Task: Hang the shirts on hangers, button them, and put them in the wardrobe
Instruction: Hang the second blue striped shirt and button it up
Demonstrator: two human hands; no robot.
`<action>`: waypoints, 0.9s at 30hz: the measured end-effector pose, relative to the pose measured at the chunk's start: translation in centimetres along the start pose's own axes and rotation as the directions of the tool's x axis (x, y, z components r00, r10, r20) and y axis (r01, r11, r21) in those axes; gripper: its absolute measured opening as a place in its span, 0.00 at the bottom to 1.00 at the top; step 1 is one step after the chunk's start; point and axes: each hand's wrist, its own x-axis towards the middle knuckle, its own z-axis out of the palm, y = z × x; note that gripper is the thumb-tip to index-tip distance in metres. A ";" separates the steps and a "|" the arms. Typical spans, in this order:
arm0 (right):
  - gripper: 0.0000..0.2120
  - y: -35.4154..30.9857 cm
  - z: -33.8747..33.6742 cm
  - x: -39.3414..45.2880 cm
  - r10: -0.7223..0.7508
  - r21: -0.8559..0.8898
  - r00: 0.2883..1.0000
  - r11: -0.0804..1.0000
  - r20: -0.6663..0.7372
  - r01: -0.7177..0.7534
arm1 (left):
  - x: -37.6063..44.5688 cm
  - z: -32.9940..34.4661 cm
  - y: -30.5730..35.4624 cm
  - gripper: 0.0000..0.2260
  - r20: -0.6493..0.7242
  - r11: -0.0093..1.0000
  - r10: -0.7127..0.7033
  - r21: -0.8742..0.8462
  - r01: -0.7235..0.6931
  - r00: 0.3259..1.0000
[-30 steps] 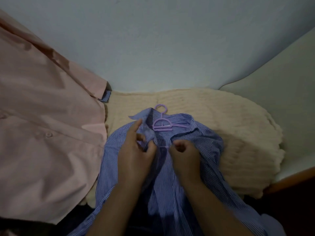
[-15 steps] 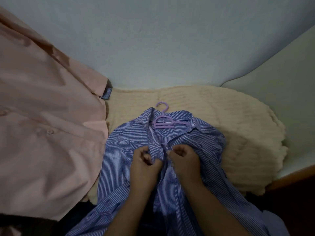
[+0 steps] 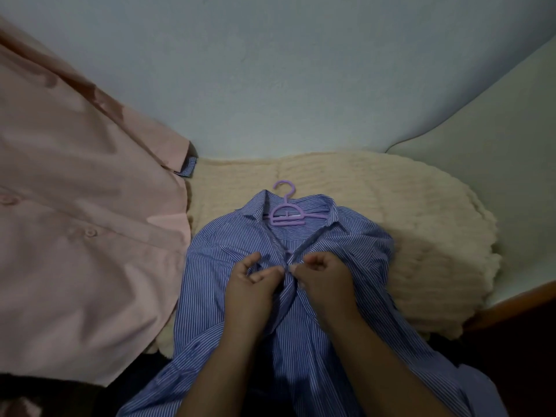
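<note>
Moved: left hand down from collar | both hands, right hand too, pinch striped shirt placket, frame centre | buttoning begins; hanger seated.

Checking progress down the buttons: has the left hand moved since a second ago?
Yes. The left hand has dropped further from the purple hanger, down the striped shirt front, with its forefinger now curled in.

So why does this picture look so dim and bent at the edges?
Head view: dim room light, both forearms near-silhouettes; the left hand and right hand on the striped shirt look slightly soft; the wide lens curves the wall line; no glare.
</note>
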 end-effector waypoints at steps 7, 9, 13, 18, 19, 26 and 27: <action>0.09 -0.2 -0.7 -0.1 0.008 -0.036 1.000 0.999 0.026 -0.007 | -0.6 -0.1 0.3 0.16 0.024 0.987 0.055 0.148 -0.058 0.998; 0.09 -0.3 -0.8 -0.2 0.003 -0.045 0.999 0.999 0.034 -0.002 | -0.6 -0.1 0.4 0.16 0.030 0.975 0.078 0.207 -0.083 0.996; 0.10 -0.1 -0.9 -0.3 -0.002 -0.067 0.999 0.998 0.041 0.005 | -0.9 -0.1 0.4 0.15 0.066 0.975 0.088 0.201 -0.099 0.994; 0.09 0.6 -1.1 -0.3 -0.048 -0.121 0.998 0.991 0.048 0.053 | -1.2 -0.1 0.0 0.13 0.093 0.995 0.064 0.073 -0.071 0.994; 0.09 0.6 -1.1 -0.3 -0.054 -0.133 0.997 0.989 0.059 0.062 | -1.2 -0.1 0.0 0.13 0.106 0.997 0.060 0.051 -0.066 0.993; 0.10 1.2 -1.6 -0.4 -0.043 -0.175 0.987 0.982 0.152 0.070 | -0.2 -0.4 -0.2 0.18 0.213 0.997 -0.013 0.073 -0.003 0.977; 0.10 1.2 -1.7 -0.3 -0.032 -0.164 0.986 0.985 0.165 0.059 | -0.1 -0.5 -0.2 0.18 0.224 0.997 -0.023 0.083 0.004 0.974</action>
